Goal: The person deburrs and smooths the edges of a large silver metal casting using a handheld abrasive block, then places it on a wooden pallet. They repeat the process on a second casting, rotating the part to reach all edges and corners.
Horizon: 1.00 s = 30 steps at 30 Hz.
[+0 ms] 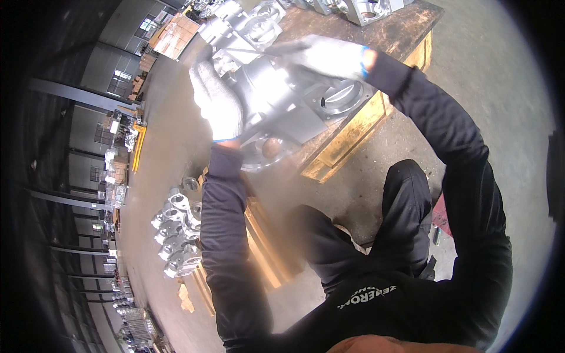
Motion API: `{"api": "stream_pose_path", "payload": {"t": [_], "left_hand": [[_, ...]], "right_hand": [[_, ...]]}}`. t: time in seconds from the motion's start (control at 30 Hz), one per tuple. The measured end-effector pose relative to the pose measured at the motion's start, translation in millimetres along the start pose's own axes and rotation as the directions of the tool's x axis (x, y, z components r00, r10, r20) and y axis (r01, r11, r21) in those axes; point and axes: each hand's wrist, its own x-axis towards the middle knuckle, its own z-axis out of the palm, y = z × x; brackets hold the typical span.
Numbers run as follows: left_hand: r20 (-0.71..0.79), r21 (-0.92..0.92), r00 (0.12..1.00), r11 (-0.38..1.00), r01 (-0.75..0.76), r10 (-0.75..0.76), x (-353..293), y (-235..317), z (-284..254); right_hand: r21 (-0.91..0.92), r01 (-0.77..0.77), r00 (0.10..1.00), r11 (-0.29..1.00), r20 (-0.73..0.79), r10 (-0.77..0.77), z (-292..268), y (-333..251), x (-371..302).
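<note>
Both gloved hands, left hand [216, 103] and right hand [322, 56], fingers wrapped round grey metal casting [282, 103]

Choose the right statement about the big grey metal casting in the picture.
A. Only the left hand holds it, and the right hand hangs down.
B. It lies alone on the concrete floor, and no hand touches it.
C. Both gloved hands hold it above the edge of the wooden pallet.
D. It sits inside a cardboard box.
C: the left hand and the right hand, both in white gloves, grip the casting over the wooden pallet.
</note>
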Motion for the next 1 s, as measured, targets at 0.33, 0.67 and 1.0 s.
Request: {"api": "stream_pose_path", "payload": {"t": [0.33,0.67,1.0], "left_hand": [[0.046,0.211,0.993,0.970,-0.120,0.112,-4,13,5],[0.120,0.363,0.931,0.858,-0.364,0.344,-4,6,8],[0.315,0.647,0.884,0.603,-0.466,0.345,-4,-1,8]], "right_hand": [[-0.088,0.120,0.933,0.989,-0.332,-0.143,33,-11,-18],[0.239,-0.055,0.853,0.969,-0.493,0.170,109,-42,-48],[0.452,0.073,0.645,0.889,-0.701,0.303,161,-74,-45]]}}
